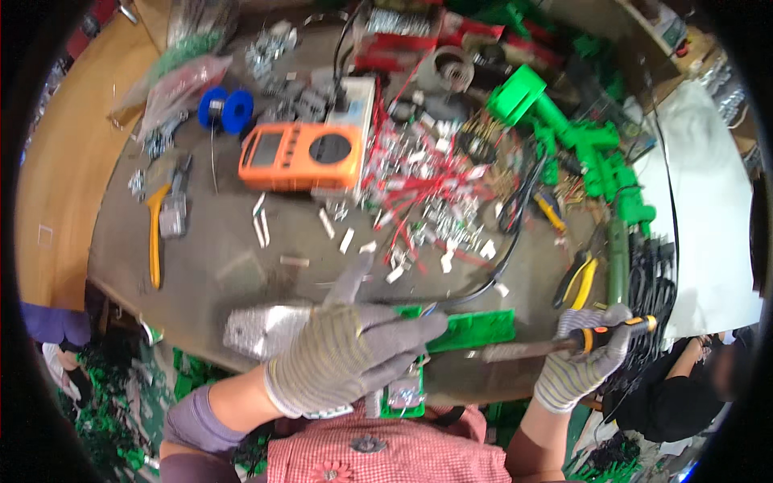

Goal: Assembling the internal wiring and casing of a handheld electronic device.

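The grey-striped gloved right hand [573,372] is wrapping its fingers round a black-and-orange-handled tool [596,337]; the matching-gloved left hand [342,350], pinch undeterminable, is overhanging an open, part-filled, apparently unfinished green plastic housing [405,413] by the tabletop's [217,245] near edge.

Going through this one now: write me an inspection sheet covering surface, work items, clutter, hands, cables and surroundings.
Surface: dark tabletop, scattered with small parts.
Work items: green casing by the near edge; hand tool with black-and-orange handle; silver block beside the left hand.
Clutter: orange meter, blue spool, heap of red wires, yellow-handled pliers.
Hands: both gloved; left at the casing, grip unclear; right hand grips the tool.
Cables: black cable curving across the table; black bundle at right.
Surroundings: another person at right; green scraps on the floor.
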